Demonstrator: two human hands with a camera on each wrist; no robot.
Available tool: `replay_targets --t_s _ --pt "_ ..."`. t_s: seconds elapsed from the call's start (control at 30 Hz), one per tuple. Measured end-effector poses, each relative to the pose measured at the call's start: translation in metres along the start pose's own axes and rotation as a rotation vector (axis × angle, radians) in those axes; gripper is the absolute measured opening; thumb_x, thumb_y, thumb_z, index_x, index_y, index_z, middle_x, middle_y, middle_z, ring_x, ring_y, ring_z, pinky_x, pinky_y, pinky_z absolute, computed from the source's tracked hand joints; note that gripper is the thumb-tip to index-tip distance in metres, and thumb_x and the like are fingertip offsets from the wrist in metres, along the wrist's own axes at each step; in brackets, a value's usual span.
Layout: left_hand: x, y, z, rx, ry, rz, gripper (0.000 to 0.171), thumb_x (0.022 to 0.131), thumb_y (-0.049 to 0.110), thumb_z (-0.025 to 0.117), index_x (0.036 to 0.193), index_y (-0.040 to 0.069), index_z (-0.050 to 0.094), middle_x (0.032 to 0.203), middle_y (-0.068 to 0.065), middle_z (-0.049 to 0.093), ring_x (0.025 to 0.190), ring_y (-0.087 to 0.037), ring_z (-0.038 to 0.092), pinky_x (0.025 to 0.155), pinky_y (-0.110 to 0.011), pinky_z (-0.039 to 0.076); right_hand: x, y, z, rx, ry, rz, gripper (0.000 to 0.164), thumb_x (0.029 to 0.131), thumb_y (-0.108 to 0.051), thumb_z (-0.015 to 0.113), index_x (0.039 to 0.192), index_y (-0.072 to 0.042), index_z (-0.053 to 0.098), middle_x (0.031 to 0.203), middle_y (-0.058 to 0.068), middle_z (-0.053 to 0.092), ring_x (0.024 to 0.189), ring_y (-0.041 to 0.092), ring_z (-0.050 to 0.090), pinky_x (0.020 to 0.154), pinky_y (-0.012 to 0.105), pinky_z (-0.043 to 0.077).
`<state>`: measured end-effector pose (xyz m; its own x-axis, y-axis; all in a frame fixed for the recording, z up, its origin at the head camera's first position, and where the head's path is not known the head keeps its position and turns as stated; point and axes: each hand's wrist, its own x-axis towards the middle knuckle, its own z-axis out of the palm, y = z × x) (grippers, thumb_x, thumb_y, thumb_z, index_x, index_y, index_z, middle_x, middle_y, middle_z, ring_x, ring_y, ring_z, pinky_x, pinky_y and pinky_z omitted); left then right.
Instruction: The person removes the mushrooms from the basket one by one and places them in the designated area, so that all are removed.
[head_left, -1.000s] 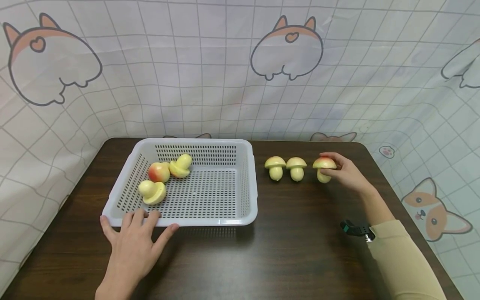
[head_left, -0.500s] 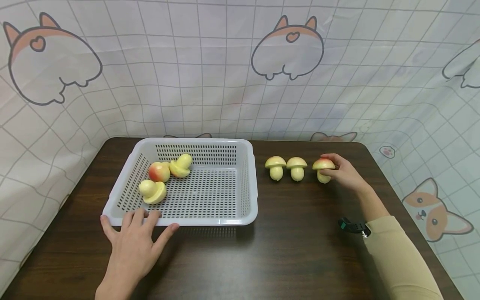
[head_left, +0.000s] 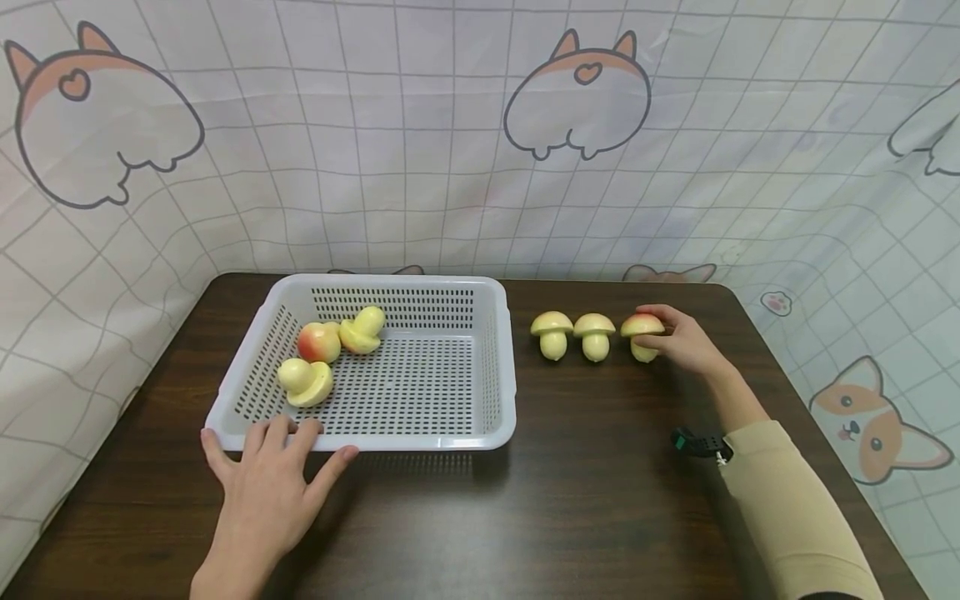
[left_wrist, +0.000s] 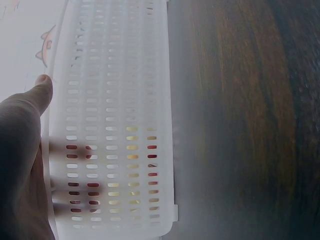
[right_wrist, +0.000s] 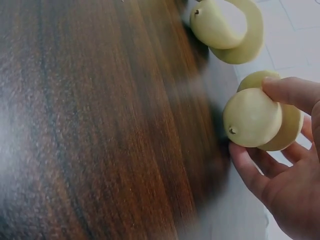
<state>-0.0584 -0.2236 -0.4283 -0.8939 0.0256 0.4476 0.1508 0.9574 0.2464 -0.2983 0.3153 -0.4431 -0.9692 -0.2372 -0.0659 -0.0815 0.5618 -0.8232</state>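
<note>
My right hand (head_left: 684, 340) grips a toy mushroom (head_left: 641, 327) with a red-tinted cap, stem pointing down. In the right wrist view, thumb and fingers pinch this mushroom (right_wrist: 254, 119) from opposite sides. To its left stand two more yellow mushrooms, a near one (head_left: 595, 336) and a farther one (head_left: 552, 333). My left hand (head_left: 266, 487) holds the front rim of a white perforated plastic basket (head_left: 450, 443). Through the holes in the left wrist view, its fingers show dark behind the basket wall (left_wrist: 110, 115); the thumb lies along the rim.
Inside the basket's left part lie a yellow mushroom (head_left: 305, 383), a red-tinted one (head_left: 318, 342) and another yellow one (head_left: 362, 330), tipped over. A dark wooden table (head_left: 585, 492) is under everything. Behind it hangs a gridded cloth (head_left: 420, 167) with corgi drawings.
My right hand has shifted slightly left with the red-tinted mushroom, closer to the other two. The left hand and basket have stayed in place.
</note>
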Motion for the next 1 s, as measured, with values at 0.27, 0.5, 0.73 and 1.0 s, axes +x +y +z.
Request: replay_targets --t_s 0.27,0.5,0.73,1.0 --pt "0.0 0.0 0.001 0.002 -0.007 -0.005 0.055 0.093 0.06 0.065 0.107 0.007 0.063 0.106 -0.022 0.056 0.109 -0.045 0.048 0.102 -0.085 -0.004 -0.012 -0.034 0.001 -0.028 -0.027 -0.022 0.06 0.099 -0.008 0.069 0.148 0.011 0.041 0.136 0.033 0.051 0.116 0.041 0.053 0.076 0.028 0.051" --pt "0.0 -0.001 0.001 0.001 -0.004 -0.001 0.054 0.094 0.06 0.064 0.107 0.008 0.062 0.105 -0.021 0.055 0.109 -0.045 0.048 0.102 -0.084 -0.006 -0.01 -0.032 0.003 -0.023 -0.023 -0.015 0.061 0.098 -0.009 0.07 0.148 0.01 0.041 0.136 0.031 0.052 0.114 0.037 0.053 0.075 0.025 0.05" --pt "-0.001 -0.001 0.001 0.001 0.007 0.006 0.054 0.094 0.06 0.064 0.106 0.007 0.062 0.104 -0.02 0.055 0.108 -0.044 0.048 0.102 -0.084 -0.005 -0.007 -0.028 0.003 -0.014 -0.022 -0.026 0.062 0.098 -0.01 0.071 0.148 0.011 0.042 0.134 0.031 0.054 0.108 0.028 0.056 0.078 0.033 0.054" --pt "-0.001 -0.001 0.002 -0.003 0.005 0.004 0.054 0.094 0.06 0.064 0.106 0.008 0.062 0.103 -0.02 0.054 0.107 -0.044 0.048 0.102 -0.084 -0.005 0.007 0.005 0.004 0.009 -0.014 -0.016 0.065 0.1 -0.013 0.07 0.153 0.006 0.037 0.144 0.028 0.047 0.123 0.035 0.051 0.08 0.028 0.055"
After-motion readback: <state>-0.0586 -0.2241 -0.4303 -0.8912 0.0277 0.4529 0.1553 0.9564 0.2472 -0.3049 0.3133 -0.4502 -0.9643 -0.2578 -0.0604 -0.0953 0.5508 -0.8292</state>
